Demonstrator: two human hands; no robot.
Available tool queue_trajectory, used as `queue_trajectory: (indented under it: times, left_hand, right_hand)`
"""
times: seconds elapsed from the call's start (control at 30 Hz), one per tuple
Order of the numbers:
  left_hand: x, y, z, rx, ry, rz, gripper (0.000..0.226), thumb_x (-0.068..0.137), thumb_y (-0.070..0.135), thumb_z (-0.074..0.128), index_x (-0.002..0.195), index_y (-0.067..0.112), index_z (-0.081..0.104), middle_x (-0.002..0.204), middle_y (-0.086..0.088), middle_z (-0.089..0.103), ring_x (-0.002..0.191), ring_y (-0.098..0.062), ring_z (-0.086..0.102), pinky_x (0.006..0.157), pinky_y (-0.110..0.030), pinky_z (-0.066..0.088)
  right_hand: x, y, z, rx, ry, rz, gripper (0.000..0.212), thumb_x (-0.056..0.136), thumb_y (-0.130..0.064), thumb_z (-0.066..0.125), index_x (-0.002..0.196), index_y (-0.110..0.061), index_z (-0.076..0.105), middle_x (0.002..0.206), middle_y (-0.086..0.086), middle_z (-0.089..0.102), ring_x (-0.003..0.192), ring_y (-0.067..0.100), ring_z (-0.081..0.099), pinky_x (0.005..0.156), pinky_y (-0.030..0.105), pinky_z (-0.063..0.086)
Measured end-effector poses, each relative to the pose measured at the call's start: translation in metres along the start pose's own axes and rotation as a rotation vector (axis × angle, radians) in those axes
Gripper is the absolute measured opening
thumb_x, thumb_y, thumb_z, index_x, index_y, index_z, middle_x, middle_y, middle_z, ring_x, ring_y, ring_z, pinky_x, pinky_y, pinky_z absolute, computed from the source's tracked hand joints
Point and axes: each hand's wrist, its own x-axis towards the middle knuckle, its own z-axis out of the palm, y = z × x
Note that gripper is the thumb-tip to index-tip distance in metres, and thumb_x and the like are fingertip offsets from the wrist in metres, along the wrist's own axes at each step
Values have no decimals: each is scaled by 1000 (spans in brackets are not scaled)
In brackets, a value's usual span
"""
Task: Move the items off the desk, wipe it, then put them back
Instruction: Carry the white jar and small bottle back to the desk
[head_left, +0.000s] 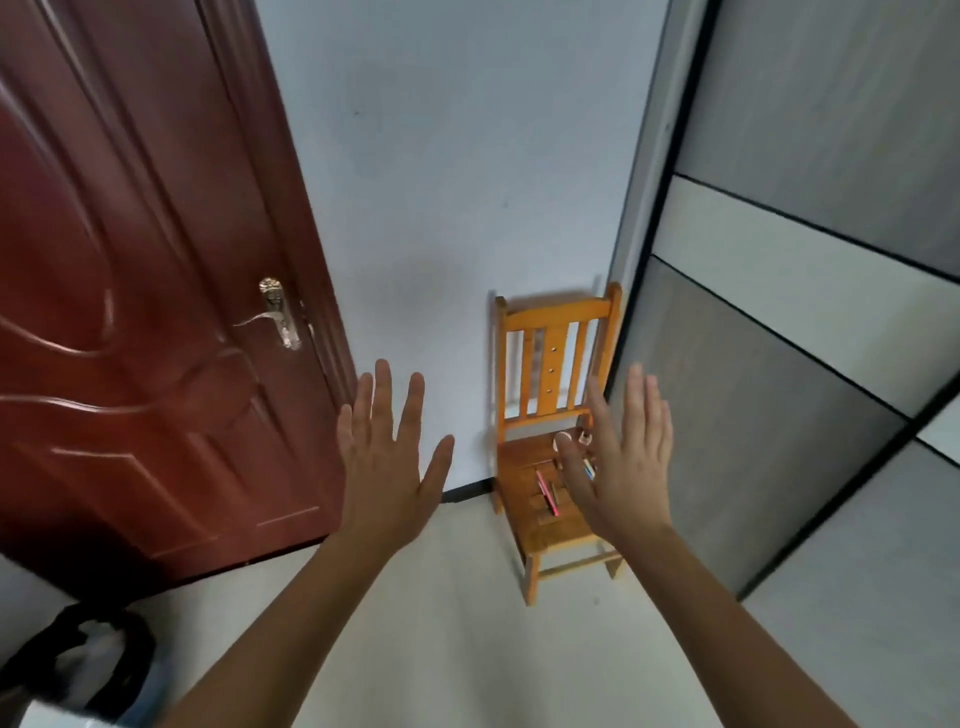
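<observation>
Left hand (387, 467) and right hand (623, 467) are spread empty before the chair (558, 314), whose mid-seat pencils (545, 491) are probably best gathered together.

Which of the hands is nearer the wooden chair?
Right. The right hand is held in front of the chair, covering part of its seat; the left hand is off to the chair's left, before the white wall.

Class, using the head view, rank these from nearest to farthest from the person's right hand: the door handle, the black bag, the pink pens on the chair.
1. The pink pens, on the chair seat, just beside the right hand.
2. The door handle, far left on the brown door.
3. The black bag, low in the bottom-left corner.
</observation>
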Motion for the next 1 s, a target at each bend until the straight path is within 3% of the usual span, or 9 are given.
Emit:
queue_trajectory:
  times: [0.13, 0.23, 0.4, 0.6, 0.73, 0.87, 1.0]
  left_hand:
    - [50, 70, 58, -14, -44, 61, 70, 99, 55, 34, 158, 23, 14, 166, -9, -5, 152, -30, -3, 117, -62, 13]
    - [76, 102, 86, -1, -80, 28, 71, 99, 56, 35, 158, 24, 13, 165, -8, -7, 152, -29, -6, 118, -61, 11]
    - [109, 120, 121, 46, -145, -14, 71, 98, 61, 26, 158, 27, 10, 165, -7, -10, 152, -27, -8, 117, -62, 14]
    - [165, 118, 168, 37, -193, -14, 73, 95, 65, 21, 157, 29, 9, 165, -4, -11, 152, -25, -10, 119, -60, 10]
    - [222, 108, 213, -11, -181, -8, 71, 95, 64, 22, 156, 28, 19, 165, -3, 1, 152, -25, -1, 119, -59, 11]
    - [285, 98, 257, -29, -174, -3, 66, 96, 60, 31, 154, 28, 27, 165, -4, 10, 152, -26, 5, 120, -57, 13]
    - [336, 95, 298, -38, -216, 9, 62, 97, 55, 37, 152, 27, 32, 165, -3, 14, 152, -26, 8, 120, -53, 10]
  right_hand:
    - [22, 97, -4, -94, -63, 66, 66, 101, -57, 35, 159, -27, 24, 168, 15, 3, 155, 37, 1, 123, 56, 8]
    - [48, 148, 1, -106, -144, 118, 66, 101, -61, 29, 159, -32, 18, 168, 13, 1, 155, 36, -2, 123, 56, 7]
    - [90, 200, 32, -46, -198, 144, 68, 101, -64, 26, 159, -40, 1, 169, 9, -5, 155, 33, -5, 123, 56, 7]
    - [131, 232, 88, 7, -235, 188, 69, 100, -65, 26, 157, -43, -7, 169, 5, -9, 155, 31, -9, 123, 55, 3]
    - [174, 252, 129, 8, -270, 174, 68, 99, -65, 25, 157, -42, -4, 166, -1, -18, 155, 26, -13, 124, 54, 5]
    - [228, 274, 165, 26, -284, 174, 68, 100, -61, 29, 160, -34, 13, 169, 4, -6, 155, 27, -8, 123, 55, 13]
    - [270, 294, 198, 29, -296, 157, 68, 100, -60, 29, 160, -32, 14, 169, 6, -2, 155, 28, -5, 122, 52, 13]
